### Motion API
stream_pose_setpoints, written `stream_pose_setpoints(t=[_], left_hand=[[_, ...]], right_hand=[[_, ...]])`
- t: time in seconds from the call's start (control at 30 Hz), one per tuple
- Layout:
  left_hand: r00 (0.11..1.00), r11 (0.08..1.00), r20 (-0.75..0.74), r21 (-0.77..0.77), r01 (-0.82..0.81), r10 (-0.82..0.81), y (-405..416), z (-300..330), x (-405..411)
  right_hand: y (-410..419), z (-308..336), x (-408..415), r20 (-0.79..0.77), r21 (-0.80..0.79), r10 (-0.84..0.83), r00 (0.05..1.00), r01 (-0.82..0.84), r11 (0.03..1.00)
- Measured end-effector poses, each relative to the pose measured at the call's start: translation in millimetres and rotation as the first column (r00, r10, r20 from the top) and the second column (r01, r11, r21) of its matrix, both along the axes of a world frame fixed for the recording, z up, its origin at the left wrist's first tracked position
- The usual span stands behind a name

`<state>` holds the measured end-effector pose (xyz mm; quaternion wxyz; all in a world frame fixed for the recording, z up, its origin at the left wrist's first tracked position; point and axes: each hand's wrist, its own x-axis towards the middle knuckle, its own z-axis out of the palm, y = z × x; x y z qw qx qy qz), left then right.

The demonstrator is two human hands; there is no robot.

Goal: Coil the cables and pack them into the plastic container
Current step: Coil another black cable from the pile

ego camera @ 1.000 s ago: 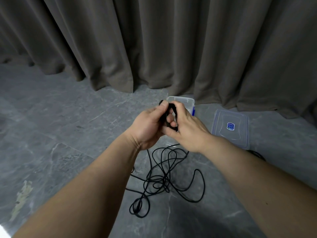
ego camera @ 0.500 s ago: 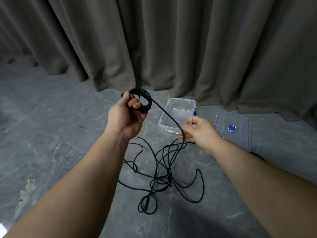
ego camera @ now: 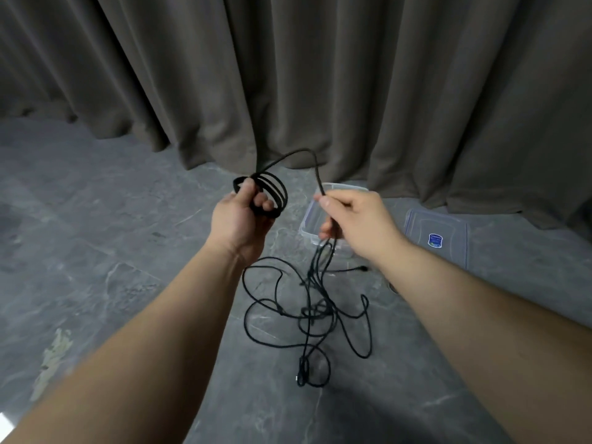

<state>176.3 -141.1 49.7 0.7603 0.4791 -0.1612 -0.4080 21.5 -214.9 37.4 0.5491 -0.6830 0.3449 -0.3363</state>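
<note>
Left hand grips round black coil; right hand pinches thin cable.

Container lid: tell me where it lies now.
In the head view the lid lies flat on the floor at right, beside the open plastic container, just before the curtain.

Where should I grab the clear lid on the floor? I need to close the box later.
Judging from its pose, take the lid by its near long edge from above: it lies flat, right of the container, with no cable on it.
</note>
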Motion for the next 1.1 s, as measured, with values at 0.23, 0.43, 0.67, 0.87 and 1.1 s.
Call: stream_pose_setpoints(t=[0.23, 0.43, 0.67, 0.87, 1.1], left_hand=[[0.998, 0.999, 0.052, -0.039, -0.035, 0.037, 7.5, 12.0, 3.6], [0.996, 0.998, 0.07, -0.051, -0.043, 0.047, 19.9, 34.7, 11.3], [0.998, 0.996, 0.055, 0.076, -0.042, 0.038, 40.7, 161.1, 20.1], [0.996, 0.99, 0.088, 0.139, -0.028, 0.016, 61.1, 334.2, 21.9], [0.992, 0.975, 0.098, 0.215, 0.052, -0.075, 98.5, 506.4, 20.7]], right_hand=[[23.0, 20.1, 28.7, -0.007, -0.286, -0.115, 0.993, 0.108, 0.952], [31.3, 64.8, 55.6, 0.104, 0.061, 0.034, 0.994, -0.041, 0.997], [45.1, 213.6, 56.2, 0.194, 0.285, 0.015, 0.981, -0.071, 0.956], [60.3, 371.1, 63.6, -0.113, 0.08, 0.023, 0.993, -0.014, 0.997], [84.6, 536.4, 49.6, -0.211, 0.131, -0.035, 0.977, 0.064, 0.989]])
